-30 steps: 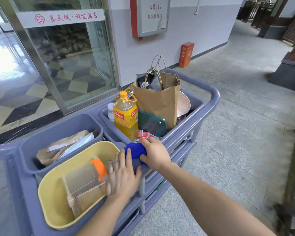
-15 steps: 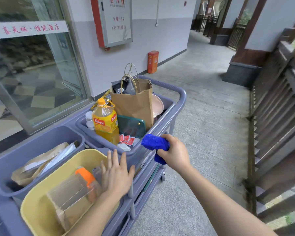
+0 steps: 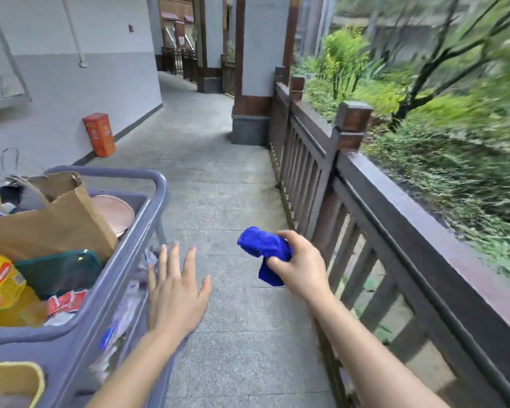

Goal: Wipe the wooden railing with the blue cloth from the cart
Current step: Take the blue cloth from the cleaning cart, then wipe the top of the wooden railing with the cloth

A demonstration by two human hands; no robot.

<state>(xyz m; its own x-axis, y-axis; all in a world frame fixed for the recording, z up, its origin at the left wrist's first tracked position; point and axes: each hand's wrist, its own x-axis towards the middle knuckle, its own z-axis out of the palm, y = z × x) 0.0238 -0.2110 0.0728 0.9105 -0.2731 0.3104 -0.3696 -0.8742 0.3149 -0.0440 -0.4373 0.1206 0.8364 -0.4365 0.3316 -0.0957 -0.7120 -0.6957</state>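
My right hand (image 3: 302,267) grips a bunched blue cloth (image 3: 264,248) in mid-air over the stone walkway, a short way left of the wooden railing (image 3: 395,201). The railing is dark brown, with a flat top rail, square posts and vertical slats, and it runs along the right side into the distance. My left hand (image 3: 175,290) hovers open with fingers spread, just right of the grey cart (image 3: 147,219). It touches nothing.
The cart holds a brown paper bag (image 3: 59,222), a yellow oil bottle (image 3: 0,285), a teal pouch, a pink plate and red sachets. An orange box (image 3: 99,134) stands by the left wall. A grey-based pillar (image 3: 251,125) meets the railing ahead. Greenery lies beyond the railing.
My right hand lifted the blue cloth off the cart and carried it right toward the railing. My left hand left the yellow bin. The view swung right from the cart to the railing.
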